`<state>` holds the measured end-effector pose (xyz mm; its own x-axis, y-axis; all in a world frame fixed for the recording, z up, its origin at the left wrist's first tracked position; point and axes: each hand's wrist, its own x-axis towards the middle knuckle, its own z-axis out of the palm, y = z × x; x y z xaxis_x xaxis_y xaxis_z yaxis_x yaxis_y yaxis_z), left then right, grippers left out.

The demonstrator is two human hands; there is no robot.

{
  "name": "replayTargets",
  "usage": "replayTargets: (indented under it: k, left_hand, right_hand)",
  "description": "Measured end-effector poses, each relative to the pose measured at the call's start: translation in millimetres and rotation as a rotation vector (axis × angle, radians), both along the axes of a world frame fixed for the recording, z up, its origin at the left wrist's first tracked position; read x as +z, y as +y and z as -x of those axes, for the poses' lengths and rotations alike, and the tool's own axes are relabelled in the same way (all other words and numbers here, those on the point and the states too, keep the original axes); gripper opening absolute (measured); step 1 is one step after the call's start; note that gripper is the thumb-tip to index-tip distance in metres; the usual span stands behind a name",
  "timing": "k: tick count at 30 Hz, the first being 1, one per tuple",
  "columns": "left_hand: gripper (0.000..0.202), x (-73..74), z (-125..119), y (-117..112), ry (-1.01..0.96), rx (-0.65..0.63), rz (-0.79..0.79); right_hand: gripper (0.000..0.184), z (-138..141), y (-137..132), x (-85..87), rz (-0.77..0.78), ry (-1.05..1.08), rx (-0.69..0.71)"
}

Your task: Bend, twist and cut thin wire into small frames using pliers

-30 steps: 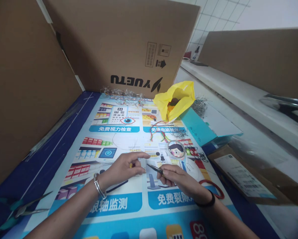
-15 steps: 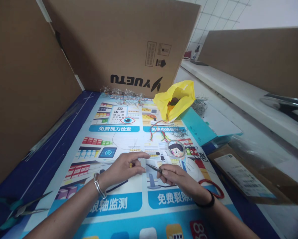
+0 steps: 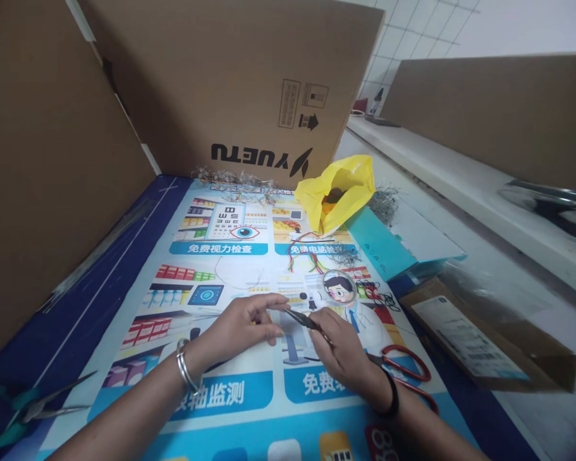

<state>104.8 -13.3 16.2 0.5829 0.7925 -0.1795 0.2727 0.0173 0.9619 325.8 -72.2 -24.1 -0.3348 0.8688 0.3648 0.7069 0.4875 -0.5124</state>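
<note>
My right hand (image 3: 338, 346) is closed around dark pointed tweezers (image 3: 301, 318), whose tips point left. Those tips lie close beside the fingertips of my left hand (image 3: 246, 326). On that hand the index finger stretches out while the others curl toward the thumb; what they hold, if anything, is too small or hidden to make out. Red-handled scissors (image 3: 407, 365) lie by my right wrist, partly covered by it. Under both hands spreads a printed poster sheet (image 3: 230, 422).
Teal-handled pliers (image 3: 35, 410) lie at the near left. Farther back are a yellow bag (image 3: 348, 186), coloured cords (image 3: 309, 256), tangled silvery wire (image 3: 239, 186) and a turquoise box (image 3: 384, 246). A brown package (image 3: 484, 339) sits right. Cardboard walls (image 3: 196, 83) stand behind and left.
My right hand has turned and moved slightly forward, bringing the tweezers' tips up to the left fingertips. More of the red scissor handles shows. The view has shifted a little.
</note>
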Motion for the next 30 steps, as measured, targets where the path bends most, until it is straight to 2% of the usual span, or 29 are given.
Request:
replayTargets:
  k: [5, 9, 24, 30]
  left_hand:
    - [0.048, -1.0, -2.0, -3.7, -0.111, 0.001, 0.122]
    - [0.048, -3.0, -3.0, -5.6, -0.18, -0.006, 0.166]
    - [0.05, -4.2, -4.9, -10.3, -0.24, -0.062, 0.165]
    - [0.052, -2.6, -4.3, -12.5, -0.176, -0.049, 0.093]
  right_hand:
    - [0.017, 2.5, -3.2, 0.6, -0.305, -0.251, -0.116]
    - [0.016, 4.5, -3.8, 1.8, -0.435, -0.373, -0.159]
    - [0.016, 3.5, -4.6, -1.2, -0.518, -0.47, -0.237]
    - [0.015, 3.2, -2.0, -2.7, -0.498, -0.395, -0.217]
